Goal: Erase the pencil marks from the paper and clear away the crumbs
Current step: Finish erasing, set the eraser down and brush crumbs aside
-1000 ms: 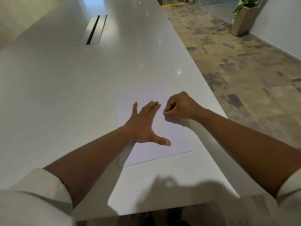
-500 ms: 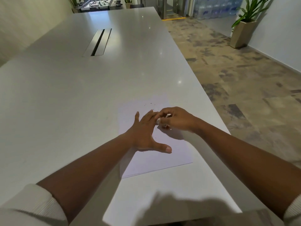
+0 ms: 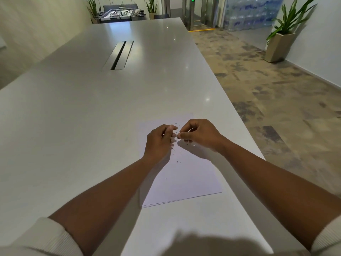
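A white sheet of paper [image 3: 193, 178] lies near the table's right edge, strewn with small dark eraser crumbs [image 3: 177, 160]. Both hands hover over its far half, fingertips together. My right hand [image 3: 199, 134] pinches a small white eraser [image 3: 178, 136] between thumb and fingers. My left hand [image 3: 159, 141] is lifted off the sheet with its fingers curled, and their tips meet the eraser's end. Whether the left hand grips it is hidden by the fingers. No pencil marks are plain to see.
The long grey table [image 3: 92, 117] has a cable slot [image 3: 118, 55] in its middle, far from the paper. Its right edge runs close past the sheet, with patterned floor beyond. A potted plant [image 3: 280, 45] stands by the right wall.
My left hand, which lay flat and spread on the paper, has lifted and curled to meet my right hand. The head has tilted up, which shows more of the room.
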